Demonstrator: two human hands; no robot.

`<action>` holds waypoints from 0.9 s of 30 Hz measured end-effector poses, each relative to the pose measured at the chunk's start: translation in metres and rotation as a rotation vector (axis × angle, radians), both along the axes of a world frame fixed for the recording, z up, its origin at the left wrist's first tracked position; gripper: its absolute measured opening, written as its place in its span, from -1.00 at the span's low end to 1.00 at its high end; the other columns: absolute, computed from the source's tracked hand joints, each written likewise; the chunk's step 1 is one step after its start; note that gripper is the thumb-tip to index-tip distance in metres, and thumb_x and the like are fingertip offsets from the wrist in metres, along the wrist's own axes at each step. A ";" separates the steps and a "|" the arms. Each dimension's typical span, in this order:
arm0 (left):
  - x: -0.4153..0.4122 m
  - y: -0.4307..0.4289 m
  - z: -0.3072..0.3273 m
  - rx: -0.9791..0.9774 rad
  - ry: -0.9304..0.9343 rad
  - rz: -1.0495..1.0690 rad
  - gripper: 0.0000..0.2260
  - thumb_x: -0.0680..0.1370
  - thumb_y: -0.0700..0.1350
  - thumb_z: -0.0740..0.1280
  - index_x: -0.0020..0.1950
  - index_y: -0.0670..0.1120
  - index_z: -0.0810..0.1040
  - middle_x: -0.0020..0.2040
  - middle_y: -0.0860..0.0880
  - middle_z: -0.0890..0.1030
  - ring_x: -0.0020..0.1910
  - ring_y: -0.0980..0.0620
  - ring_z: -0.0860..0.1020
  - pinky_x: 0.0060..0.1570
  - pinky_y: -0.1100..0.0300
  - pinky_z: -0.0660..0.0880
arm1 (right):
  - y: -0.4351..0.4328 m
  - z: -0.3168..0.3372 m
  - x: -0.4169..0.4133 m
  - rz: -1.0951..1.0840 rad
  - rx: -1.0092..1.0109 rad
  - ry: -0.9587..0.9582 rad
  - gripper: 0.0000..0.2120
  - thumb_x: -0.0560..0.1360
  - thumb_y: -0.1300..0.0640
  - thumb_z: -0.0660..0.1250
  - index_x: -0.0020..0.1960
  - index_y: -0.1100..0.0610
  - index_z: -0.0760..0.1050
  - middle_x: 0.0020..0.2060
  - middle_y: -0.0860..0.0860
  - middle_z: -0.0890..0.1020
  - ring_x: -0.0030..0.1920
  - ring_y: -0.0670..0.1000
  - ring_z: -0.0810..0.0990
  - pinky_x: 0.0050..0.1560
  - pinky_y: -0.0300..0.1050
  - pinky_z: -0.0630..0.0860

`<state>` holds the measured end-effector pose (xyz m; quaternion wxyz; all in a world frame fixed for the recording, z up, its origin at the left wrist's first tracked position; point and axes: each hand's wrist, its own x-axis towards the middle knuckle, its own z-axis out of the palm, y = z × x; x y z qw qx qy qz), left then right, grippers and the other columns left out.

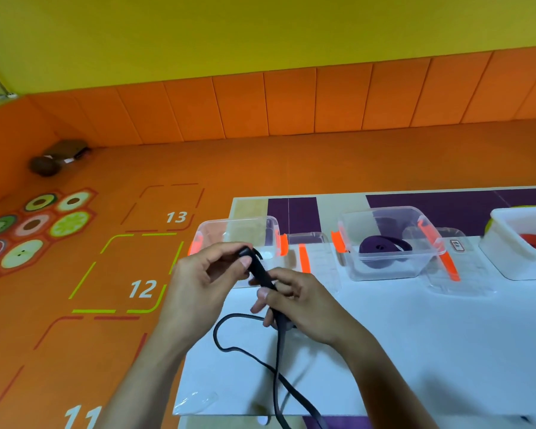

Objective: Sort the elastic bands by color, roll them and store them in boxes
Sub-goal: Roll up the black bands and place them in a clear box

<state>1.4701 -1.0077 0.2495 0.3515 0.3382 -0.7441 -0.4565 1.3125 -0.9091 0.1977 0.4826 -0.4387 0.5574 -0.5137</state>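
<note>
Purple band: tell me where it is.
Head view, right of centre: the purple band lies in the middle clear box, left of the white box.

The person shows as a bare left hand and a bare right hand, each with a short, plain, trimmed thumbnail, on a bare left forearm and a bare right forearm, uncovered to the frame's lower edge.
</note>
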 end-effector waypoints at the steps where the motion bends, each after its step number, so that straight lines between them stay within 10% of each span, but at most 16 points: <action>1: 0.000 0.000 0.000 -0.008 0.021 0.016 -0.79 0.55 -0.24 0.44 0.04 0.07 0.69 -0.10 0.11 0.75 -0.13 0.10 0.73 -0.11 0.39 0.57 | 0.001 -0.001 0.001 0.023 0.013 -0.002 -0.83 0.67 0.06 0.29 0.18 0.05 0.62 -0.15 0.11 0.73 -0.21 0.08 0.69 -0.20 -0.28 0.52; 9: -0.004 0.007 -0.017 -0.625 -0.074 0.088 -0.76 0.52 -0.25 0.50 0.17 -0.09 0.72 0.00 0.07 0.68 -0.05 0.20 0.65 -0.04 0.33 0.56 | -0.001 0.003 0.012 -0.029 -0.010 -0.095 -0.77 0.71 0.15 0.13 0.22 -0.01 0.53 -0.17 0.16 0.68 -0.52 0.13 0.45 -0.45 -0.14 0.41; 13: -0.011 0.018 -0.025 -0.667 -0.062 0.024 -0.70 0.48 -0.33 0.51 0.19 -0.13 0.71 0.01 0.00 0.64 -0.02 0.14 0.63 -0.04 0.27 0.57 | 0.003 0.004 0.013 -0.059 0.036 -0.166 -0.64 0.62 -0.10 0.21 -0.05 0.23 0.45 -0.50 0.14 0.34 -0.55 0.02 0.19 -0.42 -0.13 0.16; 18: -0.014 0.022 -0.029 -0.628 -0.080 -0.007 -0.68 0.47 -0.31 0.53 0.20 -0.10 0.71 -0.01 0.01 0.62 0.01 0.15 0.61 -0.02 0.38 0.52 | 0.004 0.000 0.011 -0.184 0.009 -0.044 -0.58 0.66 -0.12 0.23 0.04 0.27 0.48 -0.31 0.08 0.39 -0.52 -0.09 0.22 -0.48 -0.22 0.18; 24: -0.009 0.027 -0.031 -0.196 -0.013 -0.057 -0.68 0.54 -0.34 0.44 0.21 -0.01 0.69 0.06 0.14 0.66 0.07 0.09 0.67 0.08 0.31 0.57 | 0.009 -0.005 0.002 -0.235 -0.009 0.196 -0.81 0.70 -0.02 0.19 0.17 -0.14 0.58 -0.32 -0.12 0.46 -0.36 -0.05 0.36 -0.29 -0.17 0.38; 27: -0.014 0.016 -0.019 0.221 0.071 0.026 -0.80 0.58 -0.26 0.41 0.18 -0.06 0.65 0.00 -0.01 0.69 -0.12 -0.09 0.74 -0.09 0.15 0.66 | 0.013 -0.008 0.000 -0.182 -0.047 0.403 -0.76 0.71 -0.07 0.16 0.32 -0.27 0.48 0.03 -0.23 0.64 0.02 -0.15 0.60 0.14 -0.04 0.56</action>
